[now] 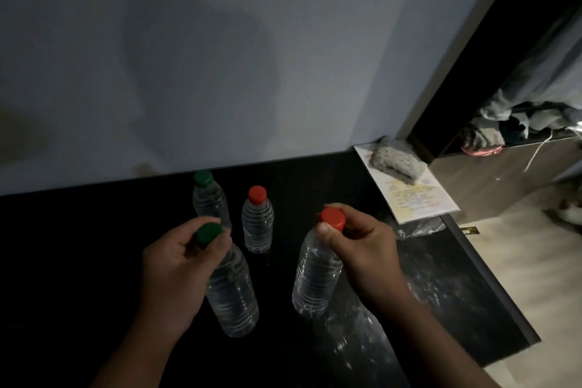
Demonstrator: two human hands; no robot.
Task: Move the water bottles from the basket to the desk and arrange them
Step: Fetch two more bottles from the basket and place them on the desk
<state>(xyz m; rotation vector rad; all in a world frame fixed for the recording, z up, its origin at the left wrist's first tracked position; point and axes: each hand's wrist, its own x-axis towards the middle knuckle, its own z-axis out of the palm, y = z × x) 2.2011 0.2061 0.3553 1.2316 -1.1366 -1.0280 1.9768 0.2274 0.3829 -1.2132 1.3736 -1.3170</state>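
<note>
Green-cap bottle [233, 293] & red-cap bottle [316, 277]: clear thin plastic, ribbed walls, glossy w/ bright glints. Caps [333, 219]: opaque plastic, smooth, semi-matt. Tabletop [94, 246]: black, polished, glossy. Film [419, 227] at rt edge: clear plastic, crinkled, shiny. Sheet [419, 201]: printed paper, matt. Cloth [393, 164] on sheet: grey knit, rough, fuzzy. Wall [220, 57]: painted, smooth, matt. Cabinet front [491, 176]: wood-grain, satin.

Dim light fell on a plain grey-blue wall [220, 41]; rightward, rumpled clothes [535, 116] heaped a wardrobe shelf [504, 176] above pale floor [519, 277].
</note>
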